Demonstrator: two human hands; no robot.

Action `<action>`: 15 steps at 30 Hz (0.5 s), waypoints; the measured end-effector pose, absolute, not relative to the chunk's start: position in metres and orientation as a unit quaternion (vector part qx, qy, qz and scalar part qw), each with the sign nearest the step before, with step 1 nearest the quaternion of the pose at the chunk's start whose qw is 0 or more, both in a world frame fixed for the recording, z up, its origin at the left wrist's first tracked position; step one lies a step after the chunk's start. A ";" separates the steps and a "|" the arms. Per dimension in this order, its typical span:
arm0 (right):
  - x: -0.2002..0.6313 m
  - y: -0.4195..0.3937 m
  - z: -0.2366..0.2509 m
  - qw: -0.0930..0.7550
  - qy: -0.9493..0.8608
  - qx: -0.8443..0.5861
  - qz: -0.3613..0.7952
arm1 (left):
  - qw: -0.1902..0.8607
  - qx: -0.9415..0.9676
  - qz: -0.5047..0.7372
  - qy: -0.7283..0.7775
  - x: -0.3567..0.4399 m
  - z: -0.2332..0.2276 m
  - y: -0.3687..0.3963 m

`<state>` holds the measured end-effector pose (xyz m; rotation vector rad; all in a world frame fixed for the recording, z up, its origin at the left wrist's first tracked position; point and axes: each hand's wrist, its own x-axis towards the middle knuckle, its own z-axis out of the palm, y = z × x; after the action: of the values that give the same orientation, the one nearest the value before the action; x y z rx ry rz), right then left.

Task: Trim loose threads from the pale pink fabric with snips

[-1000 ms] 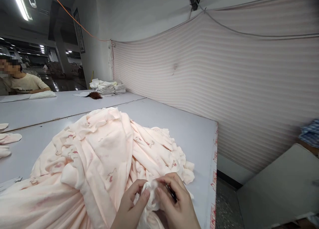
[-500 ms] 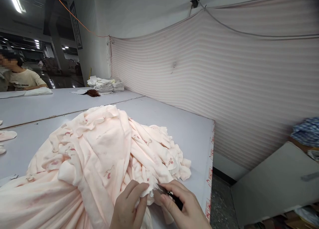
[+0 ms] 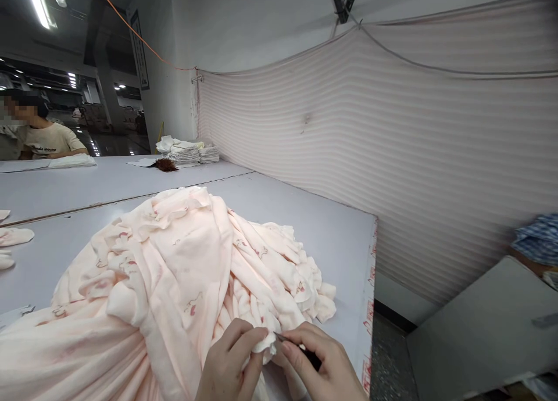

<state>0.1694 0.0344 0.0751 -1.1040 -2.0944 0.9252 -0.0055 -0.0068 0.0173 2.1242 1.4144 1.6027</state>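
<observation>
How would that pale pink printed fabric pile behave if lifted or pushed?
The pale pink printed fabric pile would probably flop, judging by its loose folds. It likely wouldn't roll, since it spreads broadly over the flat grey tabletop.

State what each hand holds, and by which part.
Left hand: pale cloth, pinched by its edge. Right hand: a pointed tool, gripped by its black part.

Two hands (image 3: 229,360) — one black-handled tool (image 3: 313,359); one pink cloth heap (image 3: 187,261); three loose pale pieces (image 3: 15,236); one orange cord (image 3: 139,38).
</observation>
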 end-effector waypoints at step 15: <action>0.139 0.045 0.041 0.455 -0.755 -0.349 0.319 | 0.451 0.506 0.556 0.482 -0.006 0.004 0.009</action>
<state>0.1394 0.0449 0.0413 -0.8611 -1.8621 0.7863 -0.0057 0.0091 0.0035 1.2495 1.1910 1.3731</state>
